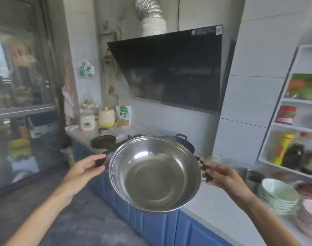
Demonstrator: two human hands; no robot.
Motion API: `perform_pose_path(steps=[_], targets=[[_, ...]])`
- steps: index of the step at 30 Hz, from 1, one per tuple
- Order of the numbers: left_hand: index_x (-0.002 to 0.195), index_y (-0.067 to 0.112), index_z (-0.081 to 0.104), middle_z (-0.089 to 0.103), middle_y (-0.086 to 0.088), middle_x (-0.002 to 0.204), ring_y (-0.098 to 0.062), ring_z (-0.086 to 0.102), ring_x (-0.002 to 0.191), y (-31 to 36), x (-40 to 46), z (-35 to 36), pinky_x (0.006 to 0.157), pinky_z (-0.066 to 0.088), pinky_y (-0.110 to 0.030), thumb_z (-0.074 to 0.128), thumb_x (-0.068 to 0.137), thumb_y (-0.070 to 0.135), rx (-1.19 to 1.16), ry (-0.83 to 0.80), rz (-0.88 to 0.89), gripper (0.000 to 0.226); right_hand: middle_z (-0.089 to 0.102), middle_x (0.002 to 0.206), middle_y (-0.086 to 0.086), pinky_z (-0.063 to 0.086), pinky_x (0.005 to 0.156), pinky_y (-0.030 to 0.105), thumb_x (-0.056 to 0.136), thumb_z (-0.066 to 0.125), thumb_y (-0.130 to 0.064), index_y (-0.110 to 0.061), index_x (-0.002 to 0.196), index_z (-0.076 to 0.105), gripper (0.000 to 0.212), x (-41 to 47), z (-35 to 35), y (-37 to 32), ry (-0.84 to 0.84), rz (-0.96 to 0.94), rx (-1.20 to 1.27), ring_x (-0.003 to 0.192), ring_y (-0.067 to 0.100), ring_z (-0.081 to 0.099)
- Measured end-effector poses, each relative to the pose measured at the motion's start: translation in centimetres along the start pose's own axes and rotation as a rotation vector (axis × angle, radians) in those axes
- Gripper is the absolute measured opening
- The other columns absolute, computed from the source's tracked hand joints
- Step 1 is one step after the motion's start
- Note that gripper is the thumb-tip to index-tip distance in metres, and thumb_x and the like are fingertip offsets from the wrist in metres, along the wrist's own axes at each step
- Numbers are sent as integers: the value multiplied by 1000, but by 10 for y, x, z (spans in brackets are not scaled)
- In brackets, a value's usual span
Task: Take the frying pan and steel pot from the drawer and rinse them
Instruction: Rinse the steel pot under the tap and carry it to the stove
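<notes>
Steel pot (156,174) between both gripping hands (87,168) (221,175)

Pot (157,176): polished steel, smooth, mirror-bright inside; dark matt handles. Hood (171,68): glossy black glass. Duct (149,8): crinkled foil. Pan (102,142): matt black. Surface (217,208): smooth pale stone. Bowls (277,196): glazed ceramic. Wall (249,103): glossy white tile.

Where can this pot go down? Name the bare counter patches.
The steel pot hangs between left hand and right hand. Bare white counter lies between pot and stacked bowls. The corner by the frying pan and jars is crowded.
</notes>
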State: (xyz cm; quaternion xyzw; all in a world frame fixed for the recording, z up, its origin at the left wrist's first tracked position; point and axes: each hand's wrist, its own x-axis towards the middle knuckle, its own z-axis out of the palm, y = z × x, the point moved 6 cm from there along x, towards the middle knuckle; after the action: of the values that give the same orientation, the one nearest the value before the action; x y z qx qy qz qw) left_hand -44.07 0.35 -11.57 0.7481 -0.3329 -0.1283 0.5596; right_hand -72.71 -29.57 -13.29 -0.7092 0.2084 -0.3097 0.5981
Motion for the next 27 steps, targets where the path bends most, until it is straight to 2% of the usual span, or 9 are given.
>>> perform_pose_path(steps=[4,8,9,11,13,16,19,24,27], targets=[[108,38,64,60,6,122,-9,46,124,-14,108,102,100,34,-27,68,85,17,26,-265,92,32,72,103,11,55,66,22,43,86,-52,-14,105,70,74,15,-69,41,205,88,-48,78,15,65],[110,44,60,57,10,124,-9,45,123,-23,188,206,105,35,-35,70,84,25,72,-531,170,34,74,93,6,55,63,22,31,90,-55,-13,104,68,87,13,-124,80,459,176,-53,72,15,65],[108,48,59,57,11,125,-10,46,125,-29,203,231,108,34,-40,70,83,27,100,-596,174,35,72,94,8,56,62,23,40,91,-48,-12,103,67,77,12,-134,89,492,217,-56,70,16,65],[105,53,59,58,9,126,-11,48,125,-45,230,277,110,35,-44,73,80,27,113,-718,163,39,67,99,15,57,61,23,73,78,-14,-10,100,65,30,13,-149,111,540,306,-53,68,19,62],[102,51,61,60,7,126,-13,50,124,-63,247,319,110,35,-42,73,80,20,89,-792,114,39,62,100,18,56,60,20,86,55,9,-6,102,63,23,13,-167,142,634,366,-111,68,20,59],[100,41,60,62,6,117,-12,55,115,-94,258,374,107,37,-33,69,83,8,39,-855,23,38,60,94,16,53,55,16,89,49,12,1,113,58,28,14,-185,198,724,458,-188,55,5,60],[108,34,59,66,-2,112,-17,57,112,-135,259,416,104,41,-34,66,84,4,29,-862,-98,39,61,91,13,52,53,15,88,48,12,-3,114,58,31,13,-199,255,811,544,-197,52,1,60],[125,18,56,64,-5,99,-14,57,97,-191,257,462,73,45,-7,60,85,-7,21,-878,-253,47,65,91,7,54,58,17,89,51,9,-10,113,58,32,22,-214,315,854,586,-152,58,1,62],[124,22,57,66,-4,102,-15,58,102,-210,264,473,80,43,-13,60,85,-6,27,-837,-292,48,64,91,7,54,60,18,89,52,8,-6,115,58,30,32,-219,331,840,580,-132,61,5,62]])
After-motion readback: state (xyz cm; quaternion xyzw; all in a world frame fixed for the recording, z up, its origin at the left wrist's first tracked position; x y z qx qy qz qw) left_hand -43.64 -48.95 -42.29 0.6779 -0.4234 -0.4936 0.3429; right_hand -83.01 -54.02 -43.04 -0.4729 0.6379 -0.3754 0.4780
